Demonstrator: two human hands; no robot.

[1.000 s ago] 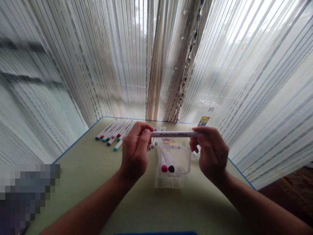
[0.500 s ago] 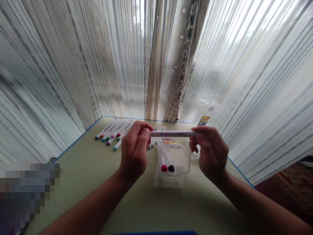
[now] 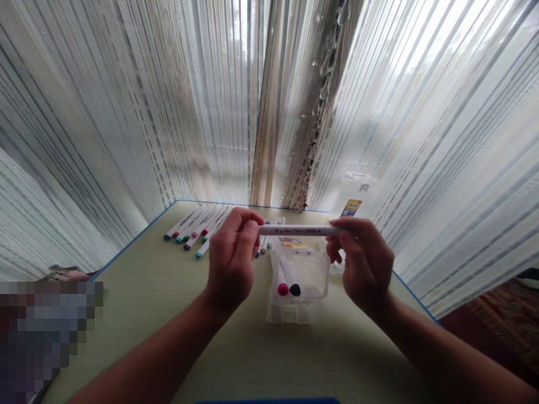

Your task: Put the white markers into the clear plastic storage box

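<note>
Well, from the head camera we hold a white marker (image 3: 297, 230) level above the green table (image 3: 168, 292). Our left hand (image 3: 231, 264) pinches one end and our right hand (image 3: 364, 264) the other (fingers closed on it at both ends). Just below sits a clear case (image 3: 322, 278) with two capped markers (image 3: 288, 280) inside. A row of markers (image 3: 196, 230) lies farther back, to the left.

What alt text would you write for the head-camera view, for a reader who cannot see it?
A left hand and a right hand hold a white marker level by its ends above a green table. Below, a clear case holds two markers; more markers lie in a row beyond.
</note>
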